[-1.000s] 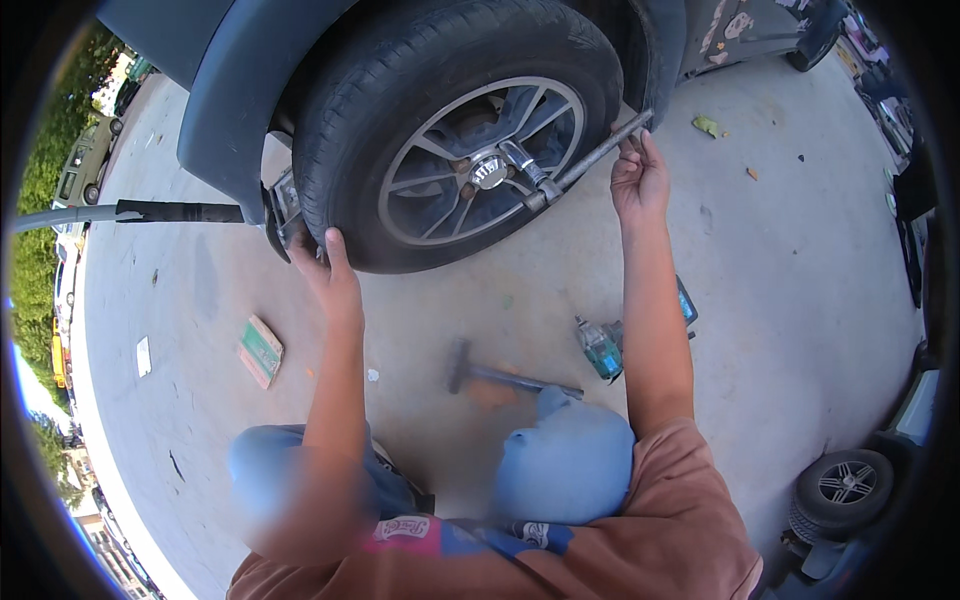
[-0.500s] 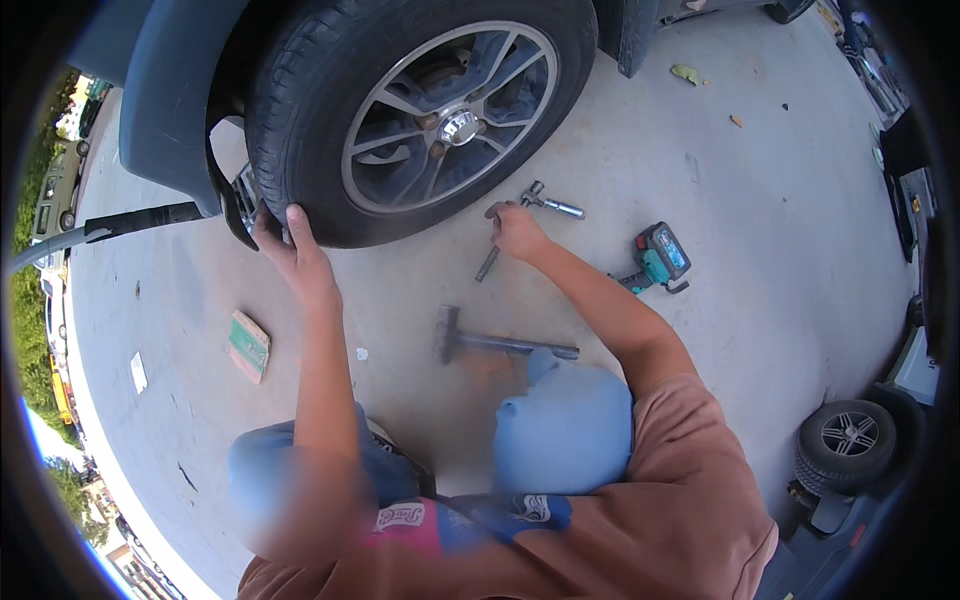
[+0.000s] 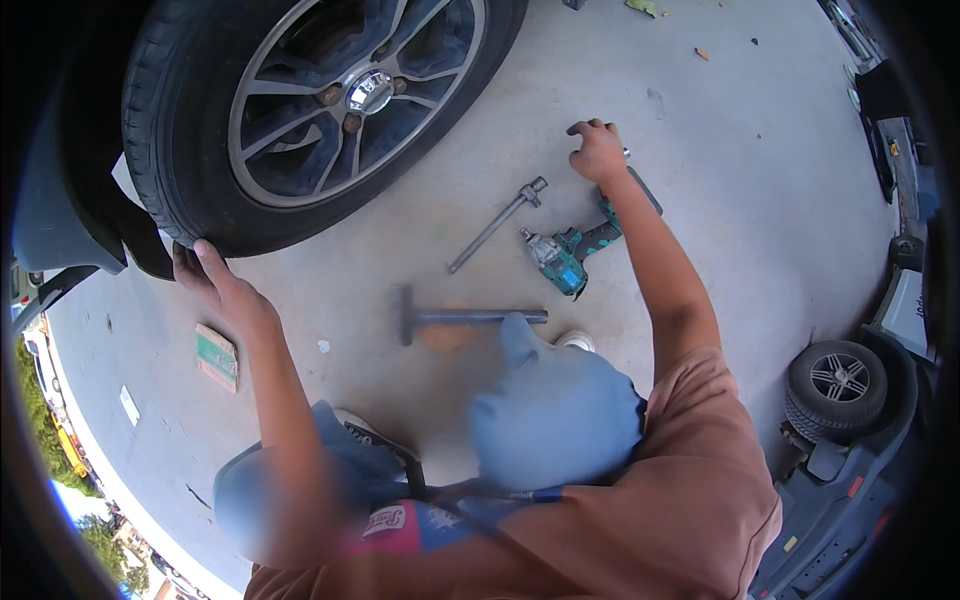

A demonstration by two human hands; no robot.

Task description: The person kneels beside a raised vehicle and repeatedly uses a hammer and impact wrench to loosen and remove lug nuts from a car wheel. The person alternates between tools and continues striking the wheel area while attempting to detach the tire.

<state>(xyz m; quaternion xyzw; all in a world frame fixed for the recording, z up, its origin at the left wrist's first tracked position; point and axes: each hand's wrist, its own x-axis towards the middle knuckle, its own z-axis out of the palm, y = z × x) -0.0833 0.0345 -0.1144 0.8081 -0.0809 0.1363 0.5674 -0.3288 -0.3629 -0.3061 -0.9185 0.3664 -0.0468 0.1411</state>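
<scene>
My left hand [image 3: 225, 285] touches the lower left edge of a car tyre [image 3: 185, 190], its fingers stretched out and the thumb apart. The wheel has a silver spoked rim with a shiny centre cap. Above the floor on the right, my right hand [image 3: 598, 152] is curled round a metal socket [image 3: 627, 152]; only the socket's end shows. A breaker bar [image 3: 497, 225] lies below and left of that hand. Just under the forearm is a teal and black cordless impact wrench [image 3: 565, 260], its battery partly covered by the arm.
A hammer [image 3: 470, 317] lies on the floor before my knees. Left of it is a green and reddish block [image 3: 216, 357]. Part of the car's dark bodywork [image 3: 60, 215] curves beside the tyre. Another vehicle's wheel [image 3: 838, 385] shows at the far right.
My right hand has let go of the breaker bar and moved right with the socket, now off the bar. The view has shifted; my left hand stays at the tyre.
</scene>
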